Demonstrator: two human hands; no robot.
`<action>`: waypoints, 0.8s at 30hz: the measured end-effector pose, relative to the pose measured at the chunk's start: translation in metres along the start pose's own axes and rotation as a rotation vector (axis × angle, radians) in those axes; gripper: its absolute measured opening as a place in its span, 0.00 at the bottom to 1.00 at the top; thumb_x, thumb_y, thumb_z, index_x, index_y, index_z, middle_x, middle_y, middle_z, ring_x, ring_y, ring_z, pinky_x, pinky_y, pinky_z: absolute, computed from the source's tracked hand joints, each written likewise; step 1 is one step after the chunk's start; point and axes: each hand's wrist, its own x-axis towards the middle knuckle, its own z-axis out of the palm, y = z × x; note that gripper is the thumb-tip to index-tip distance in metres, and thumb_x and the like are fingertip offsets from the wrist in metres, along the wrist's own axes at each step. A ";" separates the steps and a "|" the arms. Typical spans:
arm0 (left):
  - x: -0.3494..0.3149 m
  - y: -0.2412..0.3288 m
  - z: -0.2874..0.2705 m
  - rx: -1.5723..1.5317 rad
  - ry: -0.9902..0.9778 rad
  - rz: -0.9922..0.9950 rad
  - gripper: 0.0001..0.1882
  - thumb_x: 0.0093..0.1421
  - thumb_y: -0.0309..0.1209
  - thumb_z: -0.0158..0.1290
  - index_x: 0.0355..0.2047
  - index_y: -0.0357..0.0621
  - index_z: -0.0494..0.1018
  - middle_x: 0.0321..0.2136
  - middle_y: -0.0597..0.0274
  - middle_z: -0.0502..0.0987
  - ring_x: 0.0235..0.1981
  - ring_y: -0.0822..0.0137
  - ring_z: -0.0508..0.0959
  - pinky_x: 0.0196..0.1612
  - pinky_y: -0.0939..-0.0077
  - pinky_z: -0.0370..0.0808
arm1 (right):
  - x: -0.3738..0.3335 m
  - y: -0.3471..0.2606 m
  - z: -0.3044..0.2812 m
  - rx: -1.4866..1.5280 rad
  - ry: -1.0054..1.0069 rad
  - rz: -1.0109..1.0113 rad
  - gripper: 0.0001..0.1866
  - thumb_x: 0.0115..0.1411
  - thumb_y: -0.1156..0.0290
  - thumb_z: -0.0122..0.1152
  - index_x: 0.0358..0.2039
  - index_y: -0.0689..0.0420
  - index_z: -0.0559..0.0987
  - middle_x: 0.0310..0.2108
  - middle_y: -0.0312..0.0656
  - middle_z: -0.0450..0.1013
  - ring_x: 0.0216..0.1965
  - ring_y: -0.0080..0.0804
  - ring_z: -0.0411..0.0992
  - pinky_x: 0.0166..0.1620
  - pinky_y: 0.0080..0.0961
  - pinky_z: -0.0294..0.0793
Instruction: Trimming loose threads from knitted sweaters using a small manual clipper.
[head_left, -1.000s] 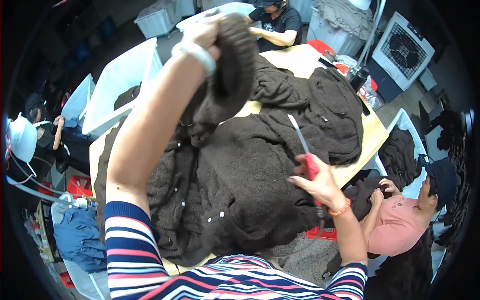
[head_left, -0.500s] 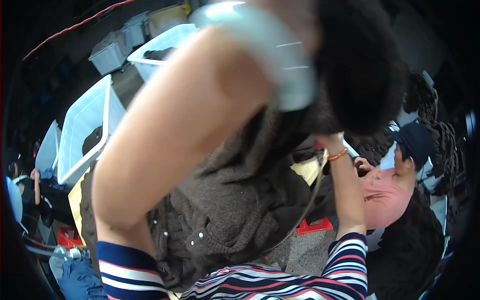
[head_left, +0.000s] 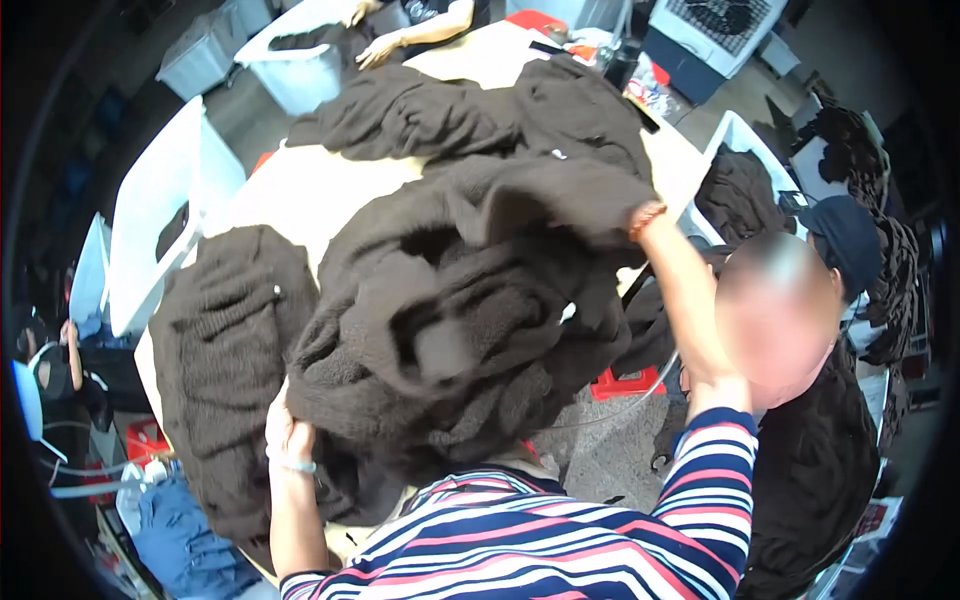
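A dark brown fuzzy knit garment (head_left: pixel 500 330) lies heaped in folds in front of me, its middle part blurred by motion. The fingers of my left hand (head_left: pixel 287 428) are closed on its near left edge. On the far right side, my right forearm (head_left: pixel 690 290) reaches up to the garment, an orange beaded bracelet (head_left: pixel 647 215) at the wrist. Fabric covers my right hand, so its fingers are hidden. Left of the garment is a pile of brown knitwear (head_left: pixel 235 330), with another brown knitwear pile (head_left: pixel 420 110) beyond it. A small white tag (head_left: pixel 568 313) shows on the garment.
The pale yellow table (head_left: pixel 290 190) carries the piles. White plastic bins (head_left: pixel 150 230) stand left and far. A co-worker's hand (head_left: pixel 380 50) is across the table; a person in a dark cap (head_left: pixel 845 240) sits close on my right. A red stool (head_left: pixel 628 384) is below.
My left arm has dropped from high across the view to the garment's near left edge. My right wrist has moved up, its hand now under fabric. The raised cloth has come down onto the table.
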 end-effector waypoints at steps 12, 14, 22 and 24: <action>-0.046 -0.004 0.181 1.650 -0.484 0.667 0.51 0.38 0.43 0.72 0.62 0.45 0.61 0.57 0.43 0.63 0.58 0.43 0.64 0.61 0.53 0.61 | -0.064 0.008 0.023 0.773 -0.291 0.667 0.29 0.49 0.70 0.73 0.50 0.64 0.72 0.27 0.35 0.74 0.26 0.18 0.70 0.32 0.21 0.72; -0.043 -0.024 0.181 1.918 -0.566 0.651 0.51 0.39 0.41 0.71 0.63 0.49 0.60 0.59 0.41 0.61 0.60 0.43 0.62 0.61 0.49 0.59 | -0.071 -0.022 0.009 0.748 -0.207 0.638 0.32 0.45 0.68 0.75 0.50 0.63 0.73 0.31 0.39 0.75 0.28 0.21 0.71 0.36 0.21 0.73; 0.029 0.030 0.157 1.432 -0.338 0.461 0.18 0.50 0.19 0.53 0.44 0.36 0.73 0.36 0.56 0.79 0.42 0.59 0.79 0.50 0.67 0.74 | -0.093 -0.053 0.087 0.557 -0.067 0.636 0.25 0.49 0.78 0.59 0.50 0.55 0.68 0.38 0.57 0.74 0.43 0.60 0.73 0.45 0.45 0.73; 0.056 0.059 0.158 0.992 -0.318 0.374 0.18 0.50 0.16 0.46 0.42 0.34 0.75 0.43 0.55 0.77 0.45 0.63 0.78 0.53 0.67 0.74 | -0.073 -0.014 0.093 0.573 0.037 0.636 0.22 0.49 0.79 0.57 0.47 0.56 0.70 0.36 0.57 0.74 0.41 0.60 0.74 0.43 0.43 0.74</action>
